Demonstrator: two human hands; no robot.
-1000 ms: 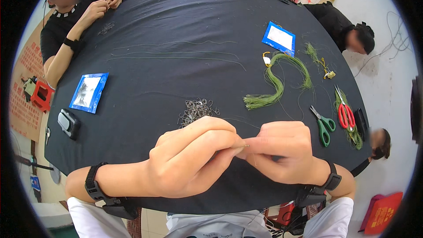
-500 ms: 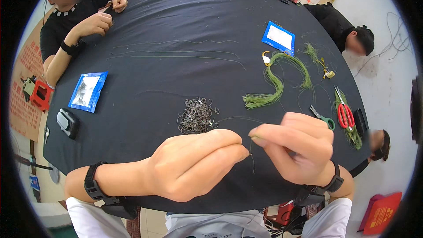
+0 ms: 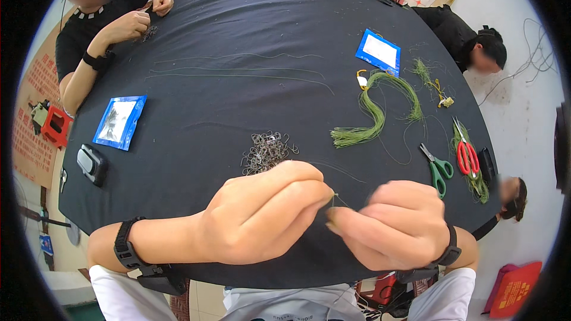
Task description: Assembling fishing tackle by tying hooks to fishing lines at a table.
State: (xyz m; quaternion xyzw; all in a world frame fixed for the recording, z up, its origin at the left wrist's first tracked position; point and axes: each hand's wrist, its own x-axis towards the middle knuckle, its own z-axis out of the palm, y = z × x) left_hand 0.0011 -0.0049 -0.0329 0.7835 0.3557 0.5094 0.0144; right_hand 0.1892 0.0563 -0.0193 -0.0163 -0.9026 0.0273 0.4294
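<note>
My left hand (image 3: 267,217) is closed in a pinch above the table's near part. At its fingertips a thin green fishing line (image 3: 341,200) comes out; whether a hook is hidden inside the grip I cannot tell. Close beside it on the right, my right hand (image 3: 395,223) is closed too, slightly blurred, pinching the line between thumb and forefinger. A pile of dark metal fish hooks (image 3: 265,151) lies just beyond my left hand. Farther right, a tied bundle of green line (image 3: 376,117) curves across the black tablecloth (image 3: 238,107).
Green-handled scissors (image 3: 440,169) and red-handled scissors (image 3: 467,157) lie at the right. Blue-edged packets rest left (image 3: 121,122) and far right (image 3: 379,52). A grey-black case (image 3: 91,165) sits at the left edge. Co-workers sit around the table, one person's hand (image 3: 132,25) at far left.
My right hand has moved down and turned, uncovering more of the green-handled scissors. My left hand has shifted slightly upward. Both remain pinched.
</note>
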